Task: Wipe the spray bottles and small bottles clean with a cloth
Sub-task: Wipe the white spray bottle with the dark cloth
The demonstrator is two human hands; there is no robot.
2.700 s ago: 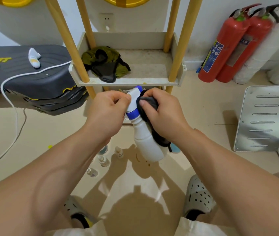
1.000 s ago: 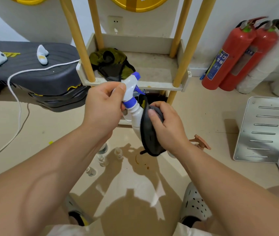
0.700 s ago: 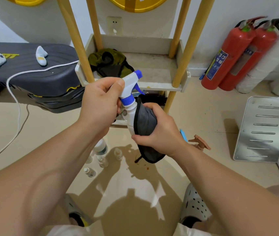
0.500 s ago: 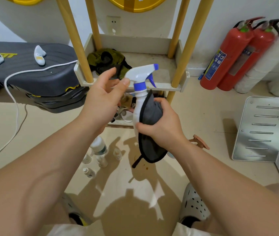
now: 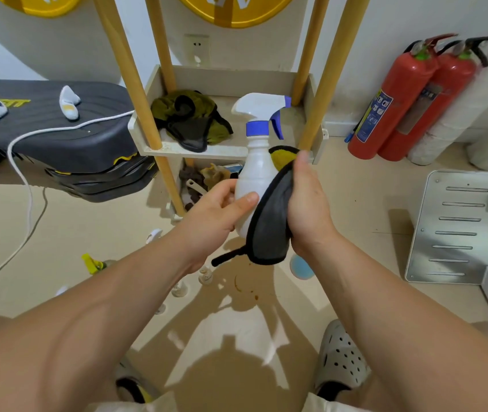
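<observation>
Now | your left hand [image 5: 222,203] grips the spray bottle [image 5: 256,171] low, fingers curled, keeping it upright | your right hand [image 5: 308,203] cups the cloth [image 5: 269,230] round its side for wiping | small bottles [image 5: 205,275] wait on the floor [image 5: 356,221]

Beige floor [image 5: 88,221], white wall [image 5: 370,22], wooden-post shelf [image 5: 237,75], two red fire extinguishers [image 5: 391,105].

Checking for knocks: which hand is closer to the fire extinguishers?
Right. The right hand, holding the cloth against the bottle, is toward the extinguishers; the left hand grips the bottle's other side, farther off.
</observation>
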